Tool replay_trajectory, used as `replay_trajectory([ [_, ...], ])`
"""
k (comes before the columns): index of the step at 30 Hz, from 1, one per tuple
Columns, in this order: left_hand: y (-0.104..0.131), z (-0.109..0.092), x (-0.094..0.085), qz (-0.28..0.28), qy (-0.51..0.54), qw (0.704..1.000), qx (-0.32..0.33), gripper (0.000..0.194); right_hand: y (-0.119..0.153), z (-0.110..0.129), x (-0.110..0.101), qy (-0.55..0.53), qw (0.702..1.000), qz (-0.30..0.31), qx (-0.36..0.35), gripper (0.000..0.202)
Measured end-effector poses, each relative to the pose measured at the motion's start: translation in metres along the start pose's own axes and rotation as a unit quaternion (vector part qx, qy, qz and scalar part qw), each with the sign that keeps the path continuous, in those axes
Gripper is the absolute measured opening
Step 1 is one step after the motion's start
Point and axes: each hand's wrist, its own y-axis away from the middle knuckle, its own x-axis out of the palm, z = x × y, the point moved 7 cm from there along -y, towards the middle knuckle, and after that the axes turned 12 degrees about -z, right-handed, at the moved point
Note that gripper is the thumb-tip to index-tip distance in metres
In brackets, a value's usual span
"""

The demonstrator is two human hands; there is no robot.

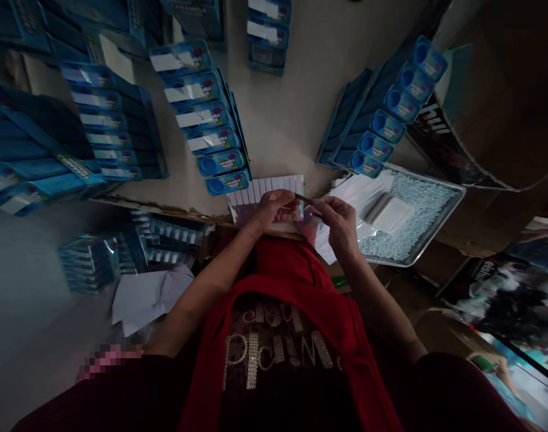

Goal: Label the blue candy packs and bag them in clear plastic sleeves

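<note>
My left hand (278, 207) and my right hand (339, 222) meet close together over the table's front edge, both with fingers closed. Between their fingertips runs a thin dark strip (306, 199), too small and dim to name. Each hand seems to pinch one end of it. Under my left hand lies a sheet of white labels (255, 191), split into narrow rows. Right by my right hand are clear plastic and white papers (321, 243), partly covered by the hand.
Blue boxes printed "Caramelo Macizo" (213, 141) stand in rows to the left, more boxes (375, 144) to the right. A metal tray (454, 204) of small pale-blue pieces holds a white container (393, 214). Cardboard boxes (490, 132) rise at right; wrapped packs (91, 264) sit lower left.
</note>
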Motion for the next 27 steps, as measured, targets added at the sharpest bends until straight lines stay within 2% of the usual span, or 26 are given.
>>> replay_trajectory([
  [2,0.010,0.000,-0.003,-0.048,0.009,0.999,-0.006,0.053,-0.001,0.000,0.002,-0.001,1.000,0.013,0.006,0.031],
  [4,0.022,-0.005,-0.008,-0.098,-0.011,0.995,0.020,0.041,-0.002,0.000,0.002,0.006,1.000,0.019,0.017,0.032],
  [6,0.042,-0.020,-0.014,-0.133,-0.071,0.985,0.089,0.033,-0.001,0.004,0.004,0.016,0.999,0.019,0.026,0.032],
  [8,0.070,-0.040,-0.025,-0.177,-0.149,0.956,0.180,0.030,0.004,0.013,0.012,0.020,0.999,0.023,0.018,0.029],
  [11,0.116,-0.075,-0.049,-0.260,-0.215,0.900,0.274,0.028,0.018,0.040,0.039,0.016,0.998,0.051,-0.026,0.023],
  [14,0.143,-0.112,-0.077,-0.318,-0.225,0.864,0.319,0.027,0.031,0.075,0.079,0.034,0.990,0.078,-0.116,0.020],
  [17,0.145,-0.149,-0.105,-0.357,-0.247,0.827,0.357,0.025,0.036,0.100,0.122,0.098,0.969,0.073,-0.216,0.022],
  [20,0.131,-0.172,-0.130,-0.384,-0.267,0.804,0.368,0.025,0.032,0.106,0.154,0.160,0.950,0.036,-0.267,0.021],
  [23,0.115,-0.176,-0.145,-0.379,-0.277,0.809,0.353,0.025,0.030,0.104,0.171,0.199,0.934,0.000,-0.296,0.020],
  [27,0.103,-0.171,-0.155,-0.368,-0.281,0.821,0.335,0.027,0.030,0.100,0.178,0.246,0.920,-0.024,-0.305,0.020],
])
